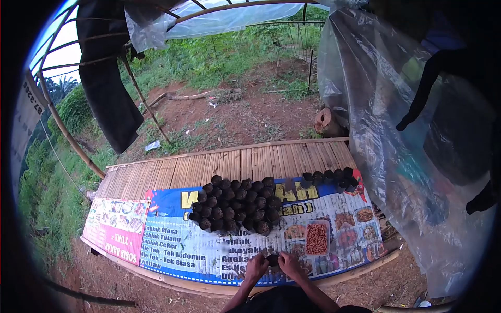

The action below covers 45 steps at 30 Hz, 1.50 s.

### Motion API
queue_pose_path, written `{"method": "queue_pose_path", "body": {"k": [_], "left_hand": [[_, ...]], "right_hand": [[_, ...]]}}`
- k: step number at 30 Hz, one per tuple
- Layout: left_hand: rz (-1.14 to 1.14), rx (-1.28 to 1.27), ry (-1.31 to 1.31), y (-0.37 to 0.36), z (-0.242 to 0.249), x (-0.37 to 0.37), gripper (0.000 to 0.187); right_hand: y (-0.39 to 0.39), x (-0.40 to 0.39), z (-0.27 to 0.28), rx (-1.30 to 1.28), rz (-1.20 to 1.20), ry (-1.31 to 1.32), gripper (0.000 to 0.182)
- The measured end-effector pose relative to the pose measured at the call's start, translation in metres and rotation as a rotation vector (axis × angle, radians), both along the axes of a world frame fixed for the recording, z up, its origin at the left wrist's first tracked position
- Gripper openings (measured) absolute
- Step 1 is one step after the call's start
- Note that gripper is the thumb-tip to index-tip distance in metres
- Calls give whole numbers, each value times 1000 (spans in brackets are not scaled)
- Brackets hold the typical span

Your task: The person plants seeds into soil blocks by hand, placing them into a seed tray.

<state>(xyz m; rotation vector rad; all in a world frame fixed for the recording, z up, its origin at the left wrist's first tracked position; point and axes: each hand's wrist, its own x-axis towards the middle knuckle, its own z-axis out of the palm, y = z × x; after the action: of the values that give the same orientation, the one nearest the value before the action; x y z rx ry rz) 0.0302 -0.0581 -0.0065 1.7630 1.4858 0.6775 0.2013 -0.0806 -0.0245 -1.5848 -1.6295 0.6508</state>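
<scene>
A small black seedling bag (272, 260) stands near the front edge of the table, between my two hands. My left hand (255, 267) is closed with its fingertips on the bag's left side. On the other side my right hand (290, 265) pinches at the bag's right edge. Whether the right fingers also hold a seed is too small to make out. To the right, beyond that hand, sits a clear plastic tub (317, 254) of reddish-brown seeds (316, 238). A dense group of soil-filled black seedling bags (235, 203) fills the middle of the printed banner.
Several more black bags (331, 179) stand at the back right. The printed banner (177, 255) covers a bamboo-slat table (224, 164). Clear plastic sheeting (376, 130) hangs along the right side. Bamboo poles (143, 101) and a dark hanging cloth (104, 78) are at the left.
</scene>
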Motion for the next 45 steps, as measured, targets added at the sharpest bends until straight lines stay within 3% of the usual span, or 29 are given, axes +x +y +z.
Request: {"method": "queue_pose_path", "body": {"k": [6,9,12,13,26,28,32,36,38,42,45], "left_hand": [[49,-25,-10,-1,-5,-4,27],[34,12,31,-4,-13,-5,27],[63,39,19,5,-1,-2,28],[61,31,17,5,-5,-5,29],[18,20,71,17,-14,-11,29],[35,-2,-25,9,-7,-15,29],[2,-8,47,7,-32,-20,27],[-6,-14,-43,5,-26,-25,29],[23,-39,-43,2,-25,-30,31],[12,-59,-54,4,-14,-41,32],[-42,-51,9,10,7,-41,36]], "right_hand": [[6,-4,-13,85,-25,-39,22],[7,-1,-23,-125,-1,-44,23],[8,-6,-9,-72,-65,-56,24],[1,-15,-8,53,-169,-74,26],[20,-4,-29,8,-41,-74,26],[14,-9,-27,-131,-43,-86,26],[-4,-10,-6,-220,-31,-127,26],[-4,-13,-4,-277,-91,-126,25],[-4,-14,-7,-69,-152,-2,22],[-2,-15,-36,-19,-256,-6,26],[-5,-24,-23,-155,-279,-138,29]]}}
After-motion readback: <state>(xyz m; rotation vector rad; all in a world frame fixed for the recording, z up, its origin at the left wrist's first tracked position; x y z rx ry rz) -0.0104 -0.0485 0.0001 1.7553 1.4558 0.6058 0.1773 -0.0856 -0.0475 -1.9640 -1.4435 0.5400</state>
